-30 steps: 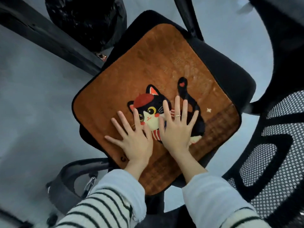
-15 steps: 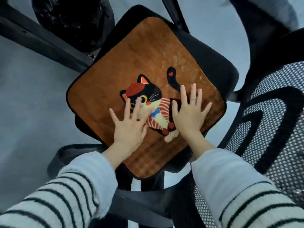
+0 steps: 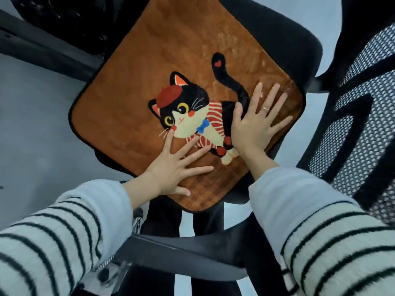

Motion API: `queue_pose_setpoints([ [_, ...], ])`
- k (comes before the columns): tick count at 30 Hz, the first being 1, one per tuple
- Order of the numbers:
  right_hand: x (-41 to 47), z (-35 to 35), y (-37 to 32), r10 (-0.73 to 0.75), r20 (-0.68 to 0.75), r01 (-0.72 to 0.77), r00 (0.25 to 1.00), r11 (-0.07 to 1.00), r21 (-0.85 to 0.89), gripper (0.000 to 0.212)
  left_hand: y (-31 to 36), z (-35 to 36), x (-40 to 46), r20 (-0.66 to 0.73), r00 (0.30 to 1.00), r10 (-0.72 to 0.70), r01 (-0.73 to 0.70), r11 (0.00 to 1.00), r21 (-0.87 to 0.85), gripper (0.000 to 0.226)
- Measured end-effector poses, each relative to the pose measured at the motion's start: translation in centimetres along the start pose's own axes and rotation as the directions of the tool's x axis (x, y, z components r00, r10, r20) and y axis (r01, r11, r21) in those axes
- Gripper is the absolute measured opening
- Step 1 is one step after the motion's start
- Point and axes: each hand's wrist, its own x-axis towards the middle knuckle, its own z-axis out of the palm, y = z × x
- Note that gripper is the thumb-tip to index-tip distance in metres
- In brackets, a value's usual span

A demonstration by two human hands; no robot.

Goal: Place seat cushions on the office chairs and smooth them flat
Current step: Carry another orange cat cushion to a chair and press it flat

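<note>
A brown seat cushion point(image 3: 162, 60) with a cartoon cat in a red beret lies flat on the black seat of an office chair point(image 3: 284, 33). My left hand point(image 3: 171, 167) presses palm-down on the cushion's near edge, fingers spread toward the cat's face. My right hand point(image 3: 254, 122) lies flat with fingers apart on the cushion's right side, over the cat's body and tail; a ring shows on one finger. Neither hand grips anything. Striped sleeves cover both forearms.
The chair's black mesh backrest point(image 3: 352, 116) rises at the right. An armrest point(image 3: 181, 248) crosses below the cushion. A black desk frame point(image 3: 42, 45) and a dark bag point(image 3: 68, 16) sit at the upper left. Grey floor point(image 3: 32, 124) lies to the left.
Both hands have slid apart across the cushion, the right one out toward the right edge, the left one toward the near edge. The cat picture is now fully uncovered.
</note>
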Motion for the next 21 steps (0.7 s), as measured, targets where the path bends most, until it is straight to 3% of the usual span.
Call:
queue_pose_setpoints([
  [3, -4.9, -0.1, 0.4, -0.062, 0.128, 0.059, 0.99, 0.998, 0.031, 0.064, -0.1, -0.5, -0.8, -0.043, 0.995, -0.086, 0.083, 0.995, -0.058, 0.096],
  [7, -10.7, 0.1, -0.1, -0.091, 0.329, 0.076, 0.94, 0.995, 0.059, 0.068, -1.3, -1.1, -1.8, 0.038, 0.901, -0.433, 0.428, 0.871, -0.24, 0.111],
  [12, -11.6, 0.9, -0.4, -0.138, 0.451, 0.154, 0.882, 0.988, 0.001, 0.082, -1.3, -0.8, -1.3, 0.058, 0.901, -0.429, 0.431, 0.875, -0.223, 0.11],
  [16, -10.6, -1.4, -0.9, -0.139, 0.541, 0.191, 0.829, 0.981, -0.041, 0.086, -2.0, -2.8, -2.1, 0.114, 0.913, -0.391, 0.406, 0.86, -0.309, 0.101],
  [19, -8.7, -4.7, -0.7, -0.15, 0.697, 0.199, 0.701, 0.98, 0.011, 0.084, -2.5, -5.8, -4.1, 0.255, 0.88, -0.402, 0.476, 0.734, -0.485, 0.077],
  [21, -7.8, -7.3, -0.8, -0.211, 0.737, 0.185, 0.642, 0.976, 0.118, 0.079, -2.5, -7.1, -6.4, 0.263, 0.845, -0.466, 0.528, 0.643, -0.554, 0.068],
])
